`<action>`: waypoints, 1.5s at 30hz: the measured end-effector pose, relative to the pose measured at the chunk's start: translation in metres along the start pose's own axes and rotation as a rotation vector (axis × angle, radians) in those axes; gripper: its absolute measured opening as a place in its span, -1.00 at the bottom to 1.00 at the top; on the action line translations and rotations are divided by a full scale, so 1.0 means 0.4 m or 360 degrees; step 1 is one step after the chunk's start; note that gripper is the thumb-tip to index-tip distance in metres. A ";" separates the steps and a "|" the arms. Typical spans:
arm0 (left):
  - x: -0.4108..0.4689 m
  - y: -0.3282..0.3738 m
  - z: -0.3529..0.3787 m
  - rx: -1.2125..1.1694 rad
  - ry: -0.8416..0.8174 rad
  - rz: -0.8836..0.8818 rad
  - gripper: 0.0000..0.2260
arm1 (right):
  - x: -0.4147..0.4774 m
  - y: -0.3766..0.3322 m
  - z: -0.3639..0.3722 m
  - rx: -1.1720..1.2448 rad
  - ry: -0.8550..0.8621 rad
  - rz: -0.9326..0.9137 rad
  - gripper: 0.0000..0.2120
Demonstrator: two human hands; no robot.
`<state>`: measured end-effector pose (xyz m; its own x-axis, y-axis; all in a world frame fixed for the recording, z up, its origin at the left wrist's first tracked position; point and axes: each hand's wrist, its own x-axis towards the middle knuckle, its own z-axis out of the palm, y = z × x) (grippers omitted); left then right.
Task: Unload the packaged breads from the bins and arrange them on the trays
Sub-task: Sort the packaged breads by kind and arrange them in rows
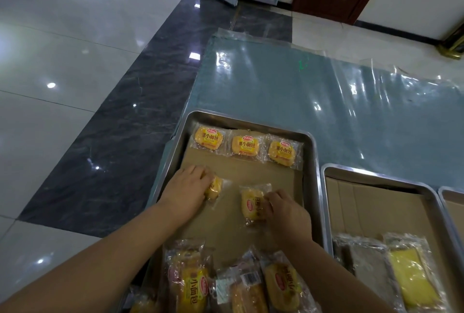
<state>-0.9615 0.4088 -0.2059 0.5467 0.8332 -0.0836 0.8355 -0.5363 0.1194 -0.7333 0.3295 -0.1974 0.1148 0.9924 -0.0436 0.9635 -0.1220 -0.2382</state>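
Left hand (pixel 187 188) palm-down, fingers closed over small packaged bread (pixel 214 188) on left steel tray (pixel 312 162), second row, left spot. Right hand (pixel 286 214) gripping another bread pack (pixel 251 203), middle spot, pack turned sideways. Three bread packs (pixel 247 146) lined along tray's far edge. Brown paper liner (pixel 226 222) under all. Loose pile of bread packs (pixel 233 282) at near end. Second tray (pixel 376 202) just right, holding grey pack (pixel 364 262) and yellow pack (pixel 411 280). Trays sit on plastic sheet (pixel 313 92) over floor.

Bare cardboard (pixel 251 172) between bread rows (pixel 247 145)
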 end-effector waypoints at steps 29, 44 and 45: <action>-0.009 0.017 0.101 -0.0170 0.0183 -0.0059 -0.49 | 0.056 -0.077 0.124 -0.0119 -0.0050 -0.0194 -0.45; -0.022 0.046 0.071 -0.0190 0.0063 0.0021 -0.42 | 0.021 -0.018 0.032 0.0143 -0.0296 -0.0169 -0.29; -0.030 0.061 0.061 -0.0273 0.0043 0.0055 -0.40 | 0.006 -0.005 0.013 0.0198 -0.0318 -0.0134 -0.32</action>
<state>-0.9462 0.3824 -0.2260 0.5713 0.8192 -0.0499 0.7935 -0.5357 0.2888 -0.7362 0.3322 -0.2020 -0.0268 0.9781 -0.2066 0.9291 -0.0519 -0.3663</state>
